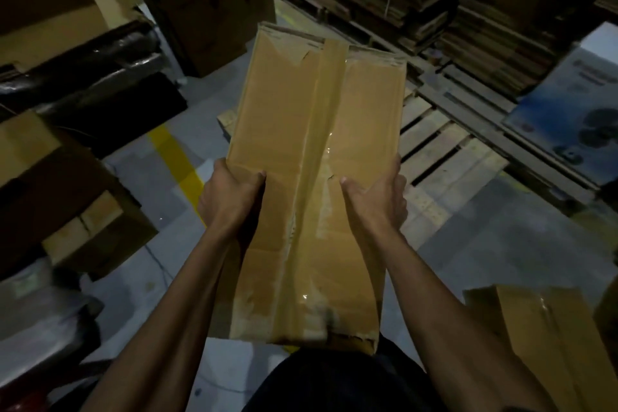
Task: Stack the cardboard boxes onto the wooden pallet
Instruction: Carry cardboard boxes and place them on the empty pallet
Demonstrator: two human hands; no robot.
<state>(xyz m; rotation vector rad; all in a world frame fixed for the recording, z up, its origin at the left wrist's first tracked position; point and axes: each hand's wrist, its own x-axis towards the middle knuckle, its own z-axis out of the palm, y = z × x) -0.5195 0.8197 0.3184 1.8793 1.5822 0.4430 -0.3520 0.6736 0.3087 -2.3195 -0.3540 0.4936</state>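
Here the cardboard box (pixel 314 157) sits between both hands' fingers (pixel 259 176).

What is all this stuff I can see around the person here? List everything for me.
held cardboard box: one, tan, sealed with a brown tape strip, carried in the centre above the floor
wooden pallet: one, pale wood, on the floor ahead to the right, partly hidden by the box
cardboard stacks: several, dark brown, flattened, piled at the top right
printed carton: one, blue and white, far right
second box: one, tan, taped, lower right
boxes on the left: a few, brown
wrapped rolls: some, black and shiny, upper left
floor line: one, yellow, on the grey floor
left hand: grips the box's left edge
right hand: grips the box's right edge
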